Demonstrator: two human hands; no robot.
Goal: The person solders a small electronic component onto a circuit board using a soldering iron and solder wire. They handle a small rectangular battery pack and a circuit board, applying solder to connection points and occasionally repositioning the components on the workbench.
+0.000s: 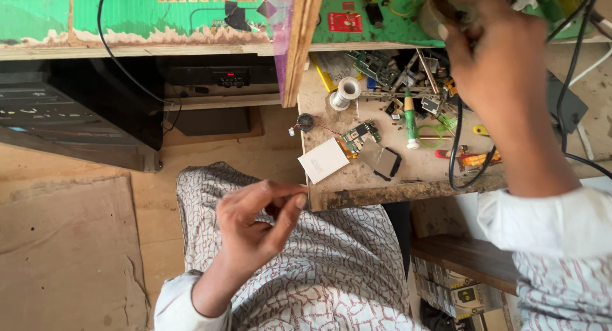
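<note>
Left hand (255, 226) fingers pinched narrow below the bench (382, 191) edge near a white box (323, 160); right hand (494, 57) above, grip unclear.

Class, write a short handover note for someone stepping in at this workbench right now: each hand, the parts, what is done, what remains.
Left hand: over the lap, fingertips pinched together; anything held is too small to see.
Right hand: raised at the bench's cluttered back, on a round object, unclear.
Circuit board, white rectangular part and solder spool lie on the bench, untouched.
Done or left: cannot tell.
</note>
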